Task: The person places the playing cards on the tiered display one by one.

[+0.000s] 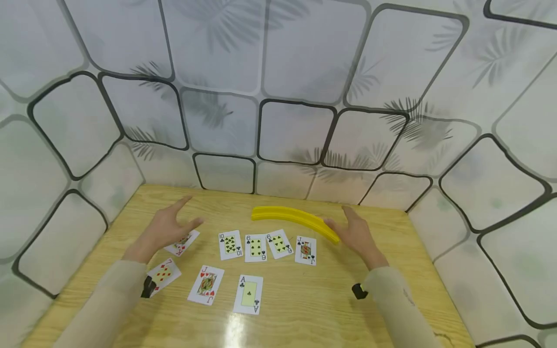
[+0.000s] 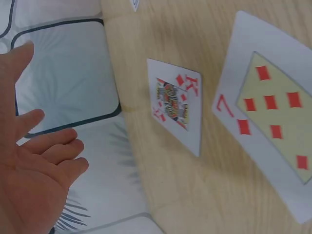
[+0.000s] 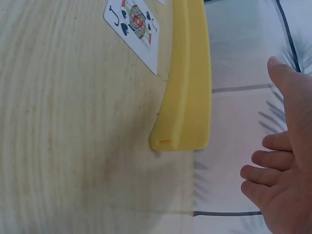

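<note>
My left hand (image 1: 163, 227) hovers with its fingers spread at the table's left side, partly over the king of diamonds (image 2: 174, 105). It holds nothing; its palm shows in the left wrist view. Near its wrist lies the seven of diamonds (image 1: 163, 275). At the right, my right hand (image 1: 354, 234) is spread beside the right end of a curved yellow card holder (image 1: 291, 215). In the right wrist view a gap separates that hand from the holder (image 3: 187, 97). No cards stand in the holder. Closest to it on that side is the jack of spades (image 1: 306, 250).
In front of the holder lie the ten of clubs (image 1: 230, 245) and two black sixes, one (image 1: 255, 248) upright and one (image 1: 279, 243) tilted. Nearer me are the jack of hearts (image 1: 206, 285) and ace of clubs (image 1: 248, 295). A patterned wall (image 1: 287, 179) borders the wooden table (image 1: 313, 309).
</note>
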The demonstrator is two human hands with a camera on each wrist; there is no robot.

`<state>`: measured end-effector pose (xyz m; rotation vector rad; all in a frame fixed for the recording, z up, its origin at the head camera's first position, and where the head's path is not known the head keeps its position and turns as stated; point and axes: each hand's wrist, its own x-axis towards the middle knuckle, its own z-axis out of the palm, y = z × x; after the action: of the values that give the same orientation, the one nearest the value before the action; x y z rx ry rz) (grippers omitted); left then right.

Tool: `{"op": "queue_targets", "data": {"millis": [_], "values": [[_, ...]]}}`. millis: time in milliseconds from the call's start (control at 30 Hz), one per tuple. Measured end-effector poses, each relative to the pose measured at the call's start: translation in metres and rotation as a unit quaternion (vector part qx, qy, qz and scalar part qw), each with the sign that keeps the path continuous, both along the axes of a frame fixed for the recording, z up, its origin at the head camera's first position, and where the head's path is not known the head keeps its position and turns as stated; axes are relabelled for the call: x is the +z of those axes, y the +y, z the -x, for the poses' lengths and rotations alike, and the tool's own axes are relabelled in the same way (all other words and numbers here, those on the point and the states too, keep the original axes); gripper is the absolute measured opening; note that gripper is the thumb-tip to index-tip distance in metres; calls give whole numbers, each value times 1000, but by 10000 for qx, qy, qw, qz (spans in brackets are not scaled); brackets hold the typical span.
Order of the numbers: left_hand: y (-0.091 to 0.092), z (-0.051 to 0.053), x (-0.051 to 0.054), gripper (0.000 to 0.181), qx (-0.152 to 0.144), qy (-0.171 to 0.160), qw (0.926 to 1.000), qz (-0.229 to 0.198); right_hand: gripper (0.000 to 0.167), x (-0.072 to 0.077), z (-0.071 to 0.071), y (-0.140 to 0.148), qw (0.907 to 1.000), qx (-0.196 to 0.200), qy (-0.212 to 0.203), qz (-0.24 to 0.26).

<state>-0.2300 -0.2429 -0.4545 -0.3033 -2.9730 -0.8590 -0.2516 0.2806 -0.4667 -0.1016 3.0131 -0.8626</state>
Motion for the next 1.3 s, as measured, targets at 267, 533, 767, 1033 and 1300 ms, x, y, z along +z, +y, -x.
{"op": "queue_targets", "data": {"millis": [267, 533, 767, 1033, 1300], "values": [[-10, -9, -13, 69, 335, 211, 9985, -365, 84, -26, -3, 11, 9979, -248, 215, 566], [-17, -15, -29, 59, 513, 322, 9956, -710, 68, -44, -10, 11, 9939, -485, 175, 972], [-22, -16, -35, 55, 536, 103, 9962, -685, 62, -59, -13, 14, 9917, -655, 237, 1079], [-26, -19, -46, 62, 567, -422, 9948, -728, 60, -66, -13, 13, 9925, -608, 398, 983], [-30, -21, -58, 66, 629, -330, 9959, -556, 59, -71, -16, 13, 9937, -513, 323, 939]]}}
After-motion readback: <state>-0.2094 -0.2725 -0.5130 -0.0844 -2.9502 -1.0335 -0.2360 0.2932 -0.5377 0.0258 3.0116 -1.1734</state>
